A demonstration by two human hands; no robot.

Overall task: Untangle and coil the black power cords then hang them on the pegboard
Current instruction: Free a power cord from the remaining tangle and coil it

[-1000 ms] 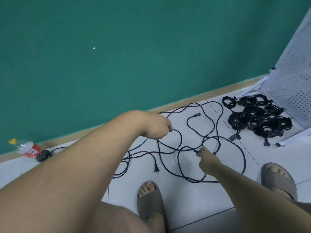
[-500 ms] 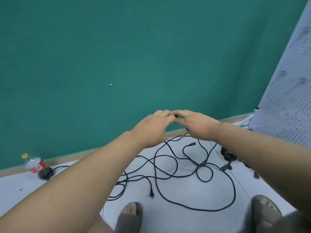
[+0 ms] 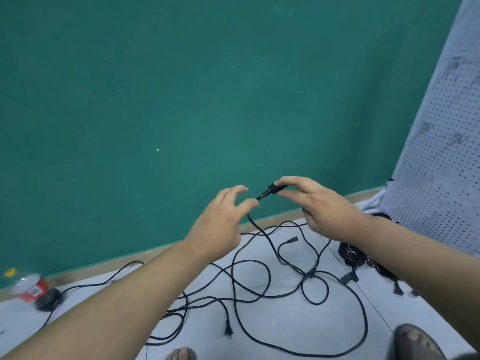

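Raised in front of the green wall, my right hand [image 3: 322, 206] pinches the connector end of a black power cord [image 3: 271, 190] between thumb and fingers. That cord drops past the thumb of my left hand [image 3: 220, 224], whose fingers are spread and curved with nothing gripped. From there it runs down into a loose tangle of black cords [image 3: 259, 281] on the white floor. A two-pin plug [image 3: 228, 331] lies at the tangle's near side. The white pegboard [image 3: 441, 152] leans at the right.
Several coiled black cords [image 3: 350, 253] lie at the pegboard's foot, partly hidden by my right forearm. A plastic bottle with a red label [image 3: 31, 287] and a round black object [image 3: 48, 298] sit at the left by the wall. My sandalled right foot [image 3: 415, 341] is at the bottom.
My hands were touching at the fingertips and have drawn apart. The right hand now holds the connector in plain view, and the left hand's fingers have spread.
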